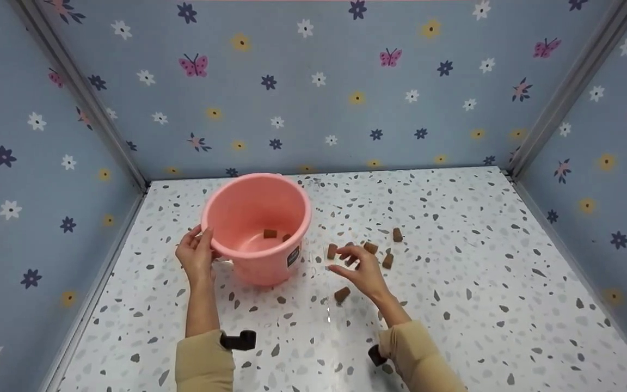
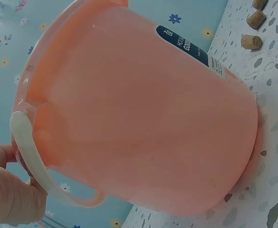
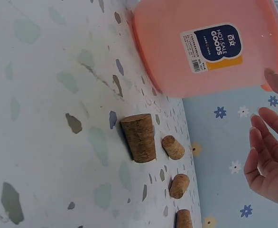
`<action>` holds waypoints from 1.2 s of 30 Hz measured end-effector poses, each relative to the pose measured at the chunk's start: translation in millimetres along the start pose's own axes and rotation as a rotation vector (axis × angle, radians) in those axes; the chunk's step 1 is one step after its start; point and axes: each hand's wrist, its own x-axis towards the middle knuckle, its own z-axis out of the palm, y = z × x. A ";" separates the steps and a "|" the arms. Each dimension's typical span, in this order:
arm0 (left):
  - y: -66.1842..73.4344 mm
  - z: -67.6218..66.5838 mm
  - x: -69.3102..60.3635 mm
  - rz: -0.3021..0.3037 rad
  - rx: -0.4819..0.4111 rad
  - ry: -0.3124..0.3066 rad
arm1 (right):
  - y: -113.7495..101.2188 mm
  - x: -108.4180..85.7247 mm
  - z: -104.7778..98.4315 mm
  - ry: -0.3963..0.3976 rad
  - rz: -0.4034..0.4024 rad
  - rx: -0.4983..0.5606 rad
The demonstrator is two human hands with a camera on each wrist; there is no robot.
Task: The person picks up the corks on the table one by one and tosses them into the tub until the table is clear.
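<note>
A pink bucket (image 1: 262, 267) leans tilted on the speckled surface, its mouth facing up and toward the viewer. My left hand (image 1: 196, 253) grips its rim at the left, thumb over the edge; the left wrist view shows the pale handle (image 2: 34, 159) beside that hand. Inside the bucket lie a brown cork (image 1: 270, 233) and part of another cork (image 1: 286, 237). Right of the bucket, my right hand (image 1: 365, 275) hovers with thumb and fingers apart, holding nothing. Around it lie several tapered corks, including a near cork (image 3: 139, 137) and a cork (image 1: 332, 251) by the fingertips.
Another cork (image 1: 397, 234) lies farthest to the right. The white speckled tabletop (image 1: 471, 245) meets blue flower-patterned panels (image 1: 319, 109) at the back and both sides. A label (image 3: 215, 47) is stuck on the bucket's side.
</note>
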 end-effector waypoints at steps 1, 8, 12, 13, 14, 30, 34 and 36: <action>-0.1 0.1 -0.2 0.006 0.007 0.001 | 1.4 -1.9 0.1 -0.005 0.006 -0.004; -1.8 -0.1 0.3 0.012 0.047 0.001 | 13.0 -12.9 1.6 -0.050 0.040 0.014; -0.6 -0.2 0.3 -0.008 0.028 -0.004 | 19.7 -19.4 1.4 -0.083 0.054 -0.001; -0.3 -0.3 0.5 -0.009 0.023 -0.006 | 21.0 -21.0 1.3 -0.093 0.059 -0.006; -0.1 -0.4 0.5 -0.008 0.023 -0.005 | 21.8 -22.6 1.0 -0.104 0.071 -0.008; -1.4 -0.2 -0.3 0.007 0.064 -0.009 | 35.9 -38.4 2.4 -0.216 0.247 -0.067; -1.9 -0.4 -1.2 0.022 0.032 -0.013 | 38.4 -40.2 3.6 -0.234 0.248 -0.079; -2.6 -0.4 -1.4 0.024 0.022 -0.014 | 39.6 -40.6 4.3 -0.245 0.253 -0.090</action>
